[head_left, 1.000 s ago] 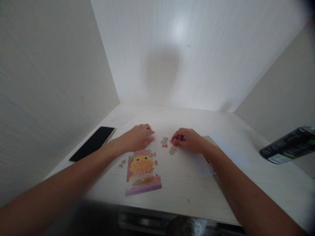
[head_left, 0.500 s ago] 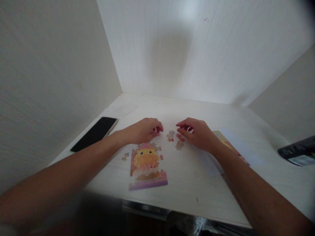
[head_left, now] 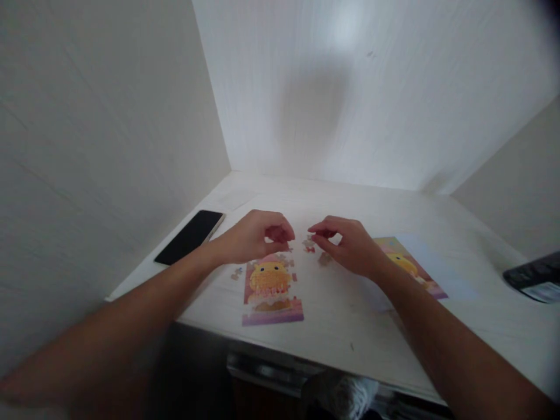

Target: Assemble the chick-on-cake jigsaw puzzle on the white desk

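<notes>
A partly joined jigsaw puzzle [head_left: 270,286] lies on the table, showing a yellow figure with dark eyes over a purple bottom strip. Over its top edge hovers my left hand [head_left: 262,236], thumb and fingers curled into a pinch; what the tips hold, if anything, is too small to make out. Opposite it, my right hand [head_left: 347,242] pinches a small puzzle piece above a group of loose pieces [head_left: 308,247]. Another loose piece [head_left: 324,259] lies under the right hand's thumb, partly covered. Left of the puzzle are small pieces [head_left: 237,273].
A black phone [head_left: 190,236] lies at the left by the side wall. Right of my right forearm is a printed picture [head_left: 413,265] with white paper [head_left: 457,280] beside it. A dark bottle [head_left: 534,277] lies at the far right. The table's front edge [head_left: 271,345] runs below the puzzle.
The camera view has shifted, so the table sits farther right in the picture. My right thumb and index finger have drawn closer together over the loose pieces. The left hand stays near the puzzle's top.
</notes>
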`<state>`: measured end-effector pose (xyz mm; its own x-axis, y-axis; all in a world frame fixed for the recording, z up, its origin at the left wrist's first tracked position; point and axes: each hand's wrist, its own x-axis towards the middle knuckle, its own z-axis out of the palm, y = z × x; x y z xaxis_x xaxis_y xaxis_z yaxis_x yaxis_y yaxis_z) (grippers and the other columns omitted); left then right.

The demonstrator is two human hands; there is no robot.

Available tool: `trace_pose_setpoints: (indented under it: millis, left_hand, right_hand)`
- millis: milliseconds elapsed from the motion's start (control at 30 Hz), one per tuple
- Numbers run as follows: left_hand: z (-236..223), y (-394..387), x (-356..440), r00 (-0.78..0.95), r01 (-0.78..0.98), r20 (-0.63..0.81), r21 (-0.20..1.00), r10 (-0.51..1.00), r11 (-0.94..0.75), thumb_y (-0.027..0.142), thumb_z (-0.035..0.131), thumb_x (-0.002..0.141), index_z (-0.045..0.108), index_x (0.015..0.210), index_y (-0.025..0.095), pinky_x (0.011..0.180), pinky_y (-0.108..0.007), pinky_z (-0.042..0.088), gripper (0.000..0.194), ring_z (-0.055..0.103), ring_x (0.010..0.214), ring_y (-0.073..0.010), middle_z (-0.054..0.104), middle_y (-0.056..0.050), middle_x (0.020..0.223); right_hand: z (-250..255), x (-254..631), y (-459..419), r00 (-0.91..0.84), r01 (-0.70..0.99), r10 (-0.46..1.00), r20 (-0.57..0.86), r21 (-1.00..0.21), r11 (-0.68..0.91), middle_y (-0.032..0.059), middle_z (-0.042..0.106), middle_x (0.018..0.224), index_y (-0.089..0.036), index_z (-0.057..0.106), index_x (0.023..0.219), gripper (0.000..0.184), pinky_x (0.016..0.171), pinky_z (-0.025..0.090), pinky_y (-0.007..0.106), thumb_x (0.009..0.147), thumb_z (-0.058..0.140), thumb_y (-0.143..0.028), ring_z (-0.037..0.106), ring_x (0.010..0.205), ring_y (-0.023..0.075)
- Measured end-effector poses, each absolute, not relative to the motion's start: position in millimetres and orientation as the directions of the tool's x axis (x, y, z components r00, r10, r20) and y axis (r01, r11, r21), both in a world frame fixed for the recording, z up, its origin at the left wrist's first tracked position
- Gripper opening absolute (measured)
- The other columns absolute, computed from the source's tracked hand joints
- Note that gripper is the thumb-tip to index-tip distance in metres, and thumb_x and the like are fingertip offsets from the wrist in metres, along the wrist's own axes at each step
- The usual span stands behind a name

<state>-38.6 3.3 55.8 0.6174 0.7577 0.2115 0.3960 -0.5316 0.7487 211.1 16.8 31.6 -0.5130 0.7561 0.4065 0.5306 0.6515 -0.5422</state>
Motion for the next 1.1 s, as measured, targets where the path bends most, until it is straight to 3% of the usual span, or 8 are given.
trace_pose_setpoints:
  millis: [133,233,333,433,600,800,1100]
  left_hand:
    - [66.3,-46.1,-66.8,0.522,0.375,0.051,0.883,0.852,-0.282,0.027,0.074,0.078,0.068,0.085,0.014,0.067,-0.024,0.052,0.016,0.064,0.075,-0.0145,0.069,-0.004,0.083]
    - [63.8,-71.8,-81.6,0.574,0.493,-0.107,0.837,0.812,-0.238,0.029,0.069,0.084,0.071,0.088,0.016,0.073,-0.026,0.052,0.014,0.065,0.080,-0.0161,0.071,-0.005,0.086]
    - [56.4,-81.1,-85.2,0.597,0.573,-0.162,0.771,0.785,-0.277,0.031,0.064,0.088,0.072,0.095,0.018,0.074,-0.025,0.051,0.016,0.065,0.082,-0.0159,0.071,-0.004,0.090]
    - [53.3,-82.4,-81.0,0.633,0.579,-0.108,0.724,0.766,-0.376,0.030,0.060,0.091,0.072,0.096,0.019,0.076,-0.024,0.050,0.017,0.064,0.084,-0.0150,0.070,-0.005,0.094]
    - [58.7,-92.5,-73.1,0.665,0.592,0.009,0.604,0.747,-0.534,0.024,0.054,0.094,0.072,0.094,0.020,0.081,-0.026,0.049,0.019,0.063,0.089,-0.0146,0.068,-0.006,0.098]
    - [49.4,-116.4,-76.9,0.649,0.612,0.134,0.491,0.748,-0.620,0.022,0.053,0.094,0.070,0.105,0.023,0.089,-0.029,0.051,0.021,0.062,0.100,-0.0164,0.066,-0.007,0.110]
    - [39.1,-125.5,-80.8,0.668,0.597,0.239,0.392,0.705,-0.699,0.017,0.052,0.093,0.068,0.111,0.025,0.088,-0.029,0.053,0.025,0.063,0.100,-0.0155,0.069,-0.005,0.107]
  right_hand:
    - [40.4,187.2,-14.8,-0.697,0.414,0.639,0.325,-0.545,0.729,0.0038,0.068,0.092,-0.020,0.073,0.098,0.014,0.074,0.046,0.027,0.088,0.065,-0.025,0.062,0.079,0.0152]
    - [36.1,173.3,-31.5,-0.804,0.379,0.538,0.255,-0.478,0.793,0.0067,0.067,0.103,-0.022,0.074,0.102,0.022,0.083,0.046,0.033,0.083,0.072,-0.033,0.062,0.089,0.0201]
    - [28.9,168.0,-37.2,-0.837,0.359,0.480,0.263,-0.398,0.844,0.0095,0.063,0.122,-0.023,0.072,0.107,0.036,0.096,0.042,0.041,0.079,0.075,-0.045,0.058,0.107,0.0278]
    - [24.4,168.1,-36.6,-0.840,0.347,0.461,0.287,-0.370,0.862,0.0096,0.060,0.130,-0.023,0.071,0.109,0.042,0.103,0.037,0.046,0.079,0.072,-0.053,0.055,0.116,0.0302]
    - [19.5,169.9,-32.6,-0.844,0.304,0.429,0.320,-0.373,0.877,0.0098,0.065,0.125,-0.021,0.071,0.109,0.043,0.103,0.036,0.044,0.079,0.074,-0.051,0.057,0.115,0.0276]
    - [18.3,169.8,-33.1,-0.836,0.316,0.447,0.319,-0.387,0.866,0.0108,0.066,0.123,-0.019,0.070,0.112,0.043,0.101,0.038,0.044,0.080,0.074,-0.047,0.057,0.114,0.0282]
    - [17.1,170.1,-33.8,-0.835,0.296,0.439,0.331,-0.401,0.867,0.0118,0.065,0.124,-0.019,0.069,0.116,0.045,0.102,0.037,0.045,0.081,0.073,-0.045,0.056,0.115,0.0282]
